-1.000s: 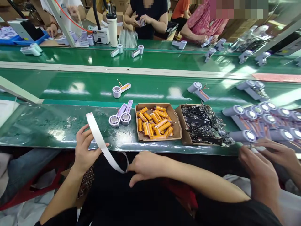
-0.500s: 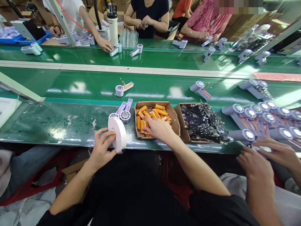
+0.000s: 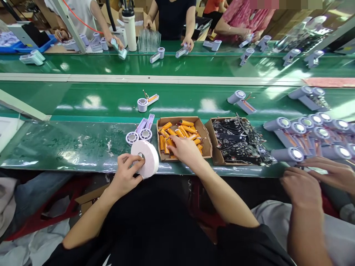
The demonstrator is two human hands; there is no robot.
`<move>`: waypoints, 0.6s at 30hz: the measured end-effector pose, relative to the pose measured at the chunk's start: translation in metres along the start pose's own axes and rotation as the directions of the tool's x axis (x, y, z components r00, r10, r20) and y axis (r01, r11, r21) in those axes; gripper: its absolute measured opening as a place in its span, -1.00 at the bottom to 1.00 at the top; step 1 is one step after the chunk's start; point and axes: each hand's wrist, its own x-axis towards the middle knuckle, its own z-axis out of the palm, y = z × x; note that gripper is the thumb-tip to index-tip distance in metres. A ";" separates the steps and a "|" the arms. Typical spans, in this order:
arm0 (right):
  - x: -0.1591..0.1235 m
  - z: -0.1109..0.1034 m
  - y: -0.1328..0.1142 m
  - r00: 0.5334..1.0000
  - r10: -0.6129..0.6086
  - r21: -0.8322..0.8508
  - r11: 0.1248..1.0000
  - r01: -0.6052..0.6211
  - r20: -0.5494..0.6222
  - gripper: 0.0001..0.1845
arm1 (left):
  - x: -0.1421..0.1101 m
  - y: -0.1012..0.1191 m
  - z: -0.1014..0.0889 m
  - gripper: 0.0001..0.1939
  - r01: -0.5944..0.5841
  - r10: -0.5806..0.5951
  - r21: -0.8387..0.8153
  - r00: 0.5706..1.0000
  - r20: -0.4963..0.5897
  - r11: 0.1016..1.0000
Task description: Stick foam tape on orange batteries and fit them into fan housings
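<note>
My left hand [image 3: 129,171] is closed on a roll of white tape [image 3: 152,159], its fingers at the core hole, above the bench's near edge. My right hand [image 3: 186,150] reaches into a cardboard box [image 3: 208,142] of orange cylindrical batteries [image 3: 187,123]; its thumb and fingers are closed around one at the left side, largely covered by the hand. Behind the tape, two lilac fan housings with handles [image 3: 145,135] lie side by side on the bench.
A second box holds black circuit boards [image 3: 230,142]. Rows of lilac housings [image 3: 298,127] stand at the right, by a co-worker's hands [image 3: 302,184]. Single units lie on the green conveyor [image 3: 183,98]. Several people work across the line, near a white bottle [image 3: 129,31].
The tape roll has moved right and turned its flat face more toward me. My right hand stays among the batteries. Across the line, two co-workers have picked up housings.
</note>
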 end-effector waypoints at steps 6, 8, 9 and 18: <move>0.000 0.007 -0.004 0.951 -0.062 0.370 0.912 0.177 -0.303 -0.59 | 0.001 0.003 -0.001 -0.65 -0.024 0.023 0.073 1.000 0.003 0.997; -0.011 0.007 -0.002 0.937 -0.028 0.650 0.713 0.263 -0.348 -0.46 | 0.001 0.002 -0.005 -0.63 -0.046 0.044 0.134 0.999 0.014 0.990; -0.017 0.006 -0.002 0.938 -0.016 0.726 0.629 0.278 -0.346 -0.40 | 0.000 0.001 -0.007 -0.61 -0.060 0.057 0.169 0.998 0.024 0.984; -0.045 -0.002 -0.026 0.952 -0.219 0.480 0.825 0.298 -0.214 -0.49 | 0.003 -0.006 -0.017 -0.55 -0.154 0.132 0.291 0.987 0.091 0.944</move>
